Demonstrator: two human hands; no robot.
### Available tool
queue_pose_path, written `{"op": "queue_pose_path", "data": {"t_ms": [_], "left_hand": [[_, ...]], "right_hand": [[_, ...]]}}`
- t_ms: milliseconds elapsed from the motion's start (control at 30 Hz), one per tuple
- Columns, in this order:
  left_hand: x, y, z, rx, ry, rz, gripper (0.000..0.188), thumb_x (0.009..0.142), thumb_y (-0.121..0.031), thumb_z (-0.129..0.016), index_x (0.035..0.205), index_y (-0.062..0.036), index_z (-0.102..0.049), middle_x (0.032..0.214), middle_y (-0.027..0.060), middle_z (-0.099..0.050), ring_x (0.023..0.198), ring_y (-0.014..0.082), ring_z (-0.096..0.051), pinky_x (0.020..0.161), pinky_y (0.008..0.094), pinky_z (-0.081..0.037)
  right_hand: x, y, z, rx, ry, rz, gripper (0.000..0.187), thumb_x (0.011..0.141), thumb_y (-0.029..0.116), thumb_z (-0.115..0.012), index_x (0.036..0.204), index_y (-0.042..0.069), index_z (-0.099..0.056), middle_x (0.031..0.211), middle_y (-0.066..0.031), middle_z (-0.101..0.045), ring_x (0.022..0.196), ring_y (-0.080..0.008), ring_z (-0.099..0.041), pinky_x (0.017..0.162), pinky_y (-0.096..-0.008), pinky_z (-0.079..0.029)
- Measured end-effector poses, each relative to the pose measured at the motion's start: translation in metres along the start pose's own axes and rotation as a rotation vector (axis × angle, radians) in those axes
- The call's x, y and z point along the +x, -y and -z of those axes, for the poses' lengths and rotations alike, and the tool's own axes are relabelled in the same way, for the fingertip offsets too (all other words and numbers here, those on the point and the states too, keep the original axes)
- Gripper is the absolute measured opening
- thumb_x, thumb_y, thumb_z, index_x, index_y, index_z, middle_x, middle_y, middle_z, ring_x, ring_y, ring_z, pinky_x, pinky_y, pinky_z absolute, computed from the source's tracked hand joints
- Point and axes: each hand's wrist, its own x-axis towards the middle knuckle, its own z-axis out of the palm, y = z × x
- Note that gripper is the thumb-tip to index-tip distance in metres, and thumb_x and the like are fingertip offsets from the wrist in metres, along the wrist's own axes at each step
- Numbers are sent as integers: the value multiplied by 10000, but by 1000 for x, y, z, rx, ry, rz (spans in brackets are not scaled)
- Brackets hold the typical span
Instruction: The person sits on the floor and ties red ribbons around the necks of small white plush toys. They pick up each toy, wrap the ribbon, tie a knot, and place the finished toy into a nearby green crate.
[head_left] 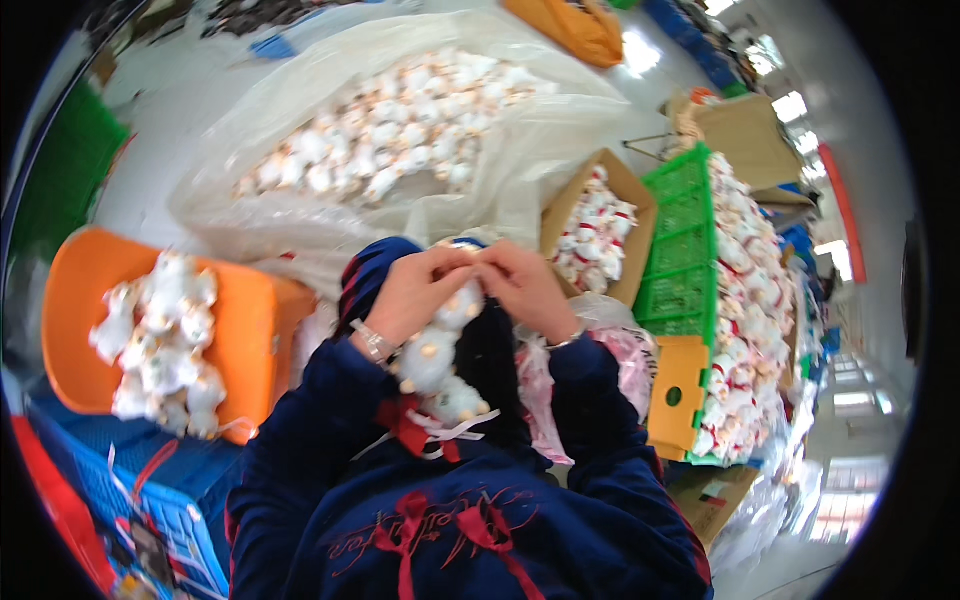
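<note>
Over my lap my left hand and my right hand meet, thumbs and fingers pinched together. Between them is a small white plush toy with peach-coloured patches; the fingertips hide the exact spot they grip. More white plush toys lie on my lap just below. Beside these, a red ribbon and white strips rest against my dark blue top.
An orange plastic chair holding white plush toys stands at my left, by a blue crate. Ahead spreads a clear plastic sheet heaped with toys. On the right are a cardboard box and a green crate, with red-trimmed toys.
</note>
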Motion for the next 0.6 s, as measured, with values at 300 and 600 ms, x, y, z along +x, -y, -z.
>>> {"op": "queue_pose_path", "data": {"t_ms": [300,600], "left_hand": [[6,14,-3,-38,-66,29,210,947,-78,-703,1126,25,-741,912,14,-725,786,52,-596,710,213,-482],[8,49,-13,-138,-115,-10,113,955,-76,-716,1039,-10,-750,812,-72,-566,733,28,-460,644,204,-360]], "right_hand": [[8,-5,-14,16,-62,124,156,956,155,-635,989,7,-672,893,-148,-673,834,-314,-659,751,-373,-517],[3,-4,-23,82,-174,142,166,959,170,-622,956,7,-648,838,-155,-650,772,-309,-638,702,-379,-497]]}}
